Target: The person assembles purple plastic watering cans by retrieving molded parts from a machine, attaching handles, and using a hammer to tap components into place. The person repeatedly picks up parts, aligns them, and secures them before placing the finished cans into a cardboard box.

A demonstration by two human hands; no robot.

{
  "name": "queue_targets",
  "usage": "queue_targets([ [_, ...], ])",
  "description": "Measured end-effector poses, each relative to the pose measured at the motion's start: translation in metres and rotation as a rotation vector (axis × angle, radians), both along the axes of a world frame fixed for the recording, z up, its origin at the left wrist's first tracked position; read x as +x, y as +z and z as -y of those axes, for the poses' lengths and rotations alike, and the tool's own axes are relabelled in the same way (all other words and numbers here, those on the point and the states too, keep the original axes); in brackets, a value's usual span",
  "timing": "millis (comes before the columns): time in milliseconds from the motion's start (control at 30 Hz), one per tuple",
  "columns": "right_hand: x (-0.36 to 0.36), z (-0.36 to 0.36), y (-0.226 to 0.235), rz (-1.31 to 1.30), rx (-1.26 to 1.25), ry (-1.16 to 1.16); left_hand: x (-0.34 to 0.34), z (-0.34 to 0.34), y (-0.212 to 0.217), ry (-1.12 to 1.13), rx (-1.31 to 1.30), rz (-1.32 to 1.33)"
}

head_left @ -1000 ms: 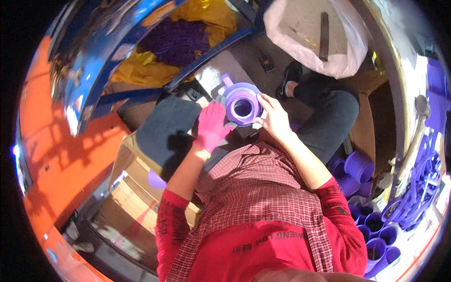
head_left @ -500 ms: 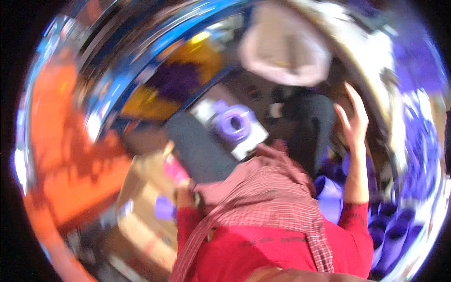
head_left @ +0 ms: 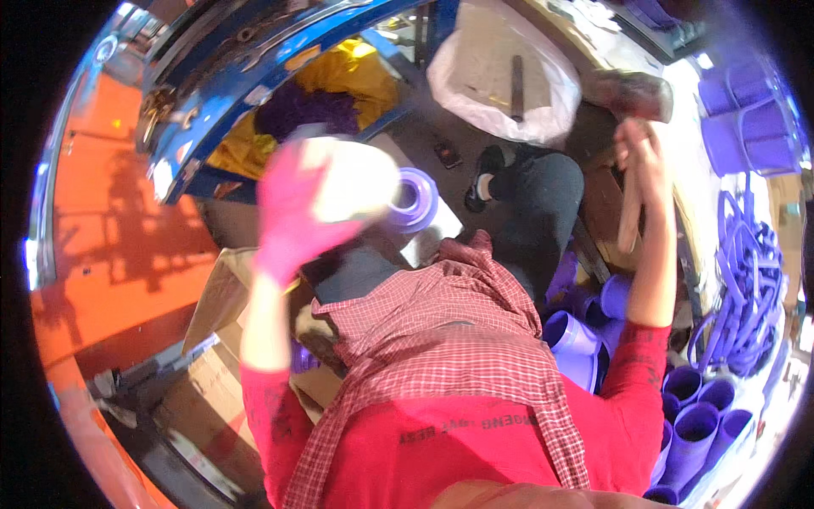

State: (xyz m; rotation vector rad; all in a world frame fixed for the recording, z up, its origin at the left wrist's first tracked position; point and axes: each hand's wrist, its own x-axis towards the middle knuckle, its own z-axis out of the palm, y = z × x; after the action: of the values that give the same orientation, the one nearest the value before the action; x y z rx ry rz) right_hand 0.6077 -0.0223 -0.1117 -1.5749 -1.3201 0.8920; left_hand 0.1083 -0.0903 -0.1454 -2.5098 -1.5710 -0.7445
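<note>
My left hand [head_left: 292, 208], in a pink glove, is closed on a cream-white rounded block [head_left: 360, 180], blurred by motion. The block is just left of a purple pipe fitting [head_left: 415, 204] and partly overlaps it in view; whether they touch I cannot tell. Under the fitting lies a pale flat slab [head_left: 445, 227] between my knees. My bare right hand [head_left: 647, 165] grips the wooden handle of a mallet [head_left: 632, 95], raised at the right with its dark head uppermost.
An open cardboard box [head_left: 225, 293] stands at my left, near an orange panel [head_left: 136, 229]. A blue metal frame [head_left: 254, 81] runs across the far left. Ahead is a white-lined bin [head_left: 555, 119]. Purple pipe fittings [head_left: 695, 424] and purple strips [head_left: 746, 280] crowd the right.
My left hand has risen from beside the cardboard box to the purple fitting, now with the cream-white block. My right hand, spread before, has closed round the mallet.
</note>
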Motion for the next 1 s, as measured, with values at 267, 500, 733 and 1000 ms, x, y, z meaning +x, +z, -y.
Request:
queue_targets([
  [267, -0.151, 0.045, 0.018, -0.021, -0.134, 0.367, 0.064, -0.040, -0.106, -0.348, -0.290, -0.100],
  [500, -0.224, 0.042, -0.067, 0.689, -0.176, 0.822, 0.031, -0.027, -0.144, -0.252, -0.472, 0.425],
  [733, -0.219, 0.056, -0.086, 0.672, -0.138, 0.836, 0.043, -0.023, -0.127, -0.295, -0.728, 0.579],
  [1000, 0.007, 0.031, -0.009, 0.961, 0.531, -0.318, 0.115, -0.022, -0.083, -0.335, -0.378, -0.334],
])
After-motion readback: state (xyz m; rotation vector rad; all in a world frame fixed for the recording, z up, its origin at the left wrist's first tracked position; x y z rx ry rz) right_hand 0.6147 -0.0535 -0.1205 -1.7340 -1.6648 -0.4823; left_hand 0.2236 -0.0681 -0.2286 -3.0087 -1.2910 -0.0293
